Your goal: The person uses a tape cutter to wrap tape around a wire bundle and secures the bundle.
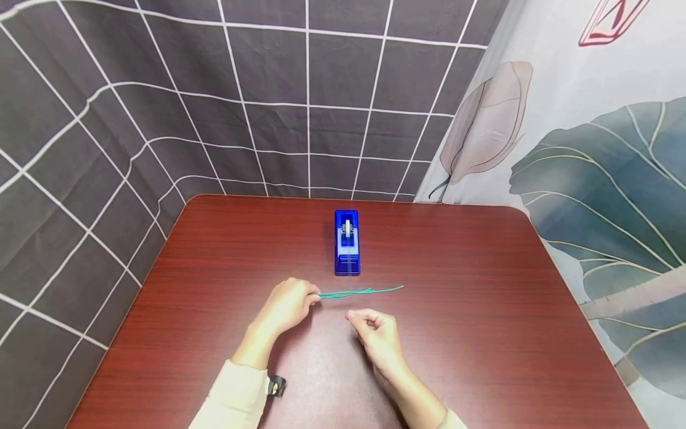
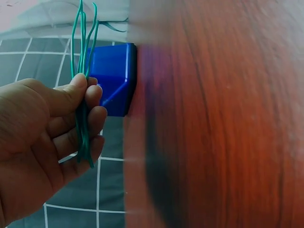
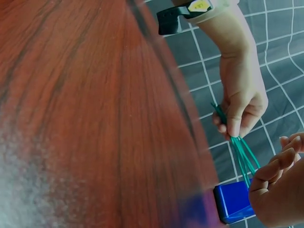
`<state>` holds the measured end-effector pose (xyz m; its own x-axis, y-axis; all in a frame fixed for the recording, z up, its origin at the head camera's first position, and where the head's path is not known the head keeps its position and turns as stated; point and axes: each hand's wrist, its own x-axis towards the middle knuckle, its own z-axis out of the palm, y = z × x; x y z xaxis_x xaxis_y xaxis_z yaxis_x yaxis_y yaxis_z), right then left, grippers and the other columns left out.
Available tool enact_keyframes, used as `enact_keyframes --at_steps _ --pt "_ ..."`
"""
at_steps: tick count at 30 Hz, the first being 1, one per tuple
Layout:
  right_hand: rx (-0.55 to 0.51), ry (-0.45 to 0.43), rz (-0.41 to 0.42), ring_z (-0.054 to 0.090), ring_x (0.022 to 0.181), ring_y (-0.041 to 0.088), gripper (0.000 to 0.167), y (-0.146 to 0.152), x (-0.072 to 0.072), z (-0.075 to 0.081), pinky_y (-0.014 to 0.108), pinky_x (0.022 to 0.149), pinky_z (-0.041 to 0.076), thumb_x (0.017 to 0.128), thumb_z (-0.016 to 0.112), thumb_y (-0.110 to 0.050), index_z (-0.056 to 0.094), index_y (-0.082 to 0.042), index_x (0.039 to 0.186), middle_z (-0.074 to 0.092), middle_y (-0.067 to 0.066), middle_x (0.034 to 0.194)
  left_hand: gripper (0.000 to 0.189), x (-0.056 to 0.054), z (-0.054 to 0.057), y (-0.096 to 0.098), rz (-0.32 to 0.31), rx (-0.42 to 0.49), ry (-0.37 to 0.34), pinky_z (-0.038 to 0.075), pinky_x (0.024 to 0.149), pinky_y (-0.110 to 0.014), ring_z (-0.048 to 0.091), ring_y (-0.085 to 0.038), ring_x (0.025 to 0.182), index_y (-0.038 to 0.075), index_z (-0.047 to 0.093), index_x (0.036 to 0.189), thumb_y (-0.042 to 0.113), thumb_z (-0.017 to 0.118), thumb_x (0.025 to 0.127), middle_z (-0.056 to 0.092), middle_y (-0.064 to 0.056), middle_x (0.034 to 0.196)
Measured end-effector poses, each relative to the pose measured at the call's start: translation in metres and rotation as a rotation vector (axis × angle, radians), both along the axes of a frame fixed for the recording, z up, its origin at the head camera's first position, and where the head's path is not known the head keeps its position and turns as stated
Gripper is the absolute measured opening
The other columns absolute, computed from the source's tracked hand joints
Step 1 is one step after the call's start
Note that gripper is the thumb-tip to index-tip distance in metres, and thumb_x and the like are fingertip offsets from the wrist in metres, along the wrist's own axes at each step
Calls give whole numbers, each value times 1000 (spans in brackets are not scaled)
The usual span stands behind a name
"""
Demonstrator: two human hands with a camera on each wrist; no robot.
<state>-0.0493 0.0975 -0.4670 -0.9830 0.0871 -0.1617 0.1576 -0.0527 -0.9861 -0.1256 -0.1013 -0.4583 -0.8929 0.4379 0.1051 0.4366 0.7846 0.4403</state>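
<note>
My left hand (image 1: 286,305) pinches a bundle of thin green wires (image 1: 345,293) between thumb and fingers. In the left wrist view the wires (image 2: 83,47) stick out past the thumb, and their short ends (image 2: 84,152) lie along the curled fingers. One strand reaches farther right than the others in the head view. My right hand (image 1: 382,342) is just below and right of the bundle, fingers curled, with thumb and forefinger tips close together. Nothing can be made out between them. In the right wrist view this hand (image 3: 280,190) overlaps the far end of the wires.
A blue tape dispenser (image 1: 347,265) stands on the reddish-brown table (image 1: 471,286), beyond both hands. A dark checked curtain (image 1: 273,71) hangs behind the table, and a leaf-patterned cloth (image 1: 563,89) hangs on the right. The left wrist bears a black strap (image 1: 276,385).
</note>
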Motion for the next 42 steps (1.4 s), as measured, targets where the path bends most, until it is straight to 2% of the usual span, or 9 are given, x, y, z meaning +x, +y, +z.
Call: enact_keyframes --at_steps 4,11,20,34,42 --pt "-9 16 1 34 50 1 22 -1 -1 2 17 47 27 91 71 -3 69 18 96 44 -8 56 7 1 3 2 -16 9 26 56 74 -42 71 -23 81 14 76 87 12 72 92 71 3 80" --pt "37 38 8 37 49 2 21 -1 -2 7 17 47 30 92 70 -5 70 16 94 46 -7 56 5 4 7 5 -31 22 58 56 75 -41 72 -23 82 12 77 89 10 72 92 73 1 84" --pt "28 53 22 35 49 2 22 -3 -4 13 18 47 27 93 69 -3 67 18 96 44 -7 56 5 5 10 7 -54 35 121 55 73 -40 70 -22 79 14 76 88 11 73 91 72 3 81" --pt "24 89 44 35 49 2 20 -5 -6 18 18 47 26 94 68 -5 69 15 96 45 -6 57 4 7 19 12 -79 47 169 55 73 -40 70 -22 79 13 76 89 10 73 91 70 3 80" --pt "7 118 48 35 50 2 15 -6 -7 21 17 48 26 95 66 -3 69 12 93 45 -7 58 4 8 24 14 -76 62 168 55 74 -41 70 -22 80 13 77 91 11 73 90 72 3 82"
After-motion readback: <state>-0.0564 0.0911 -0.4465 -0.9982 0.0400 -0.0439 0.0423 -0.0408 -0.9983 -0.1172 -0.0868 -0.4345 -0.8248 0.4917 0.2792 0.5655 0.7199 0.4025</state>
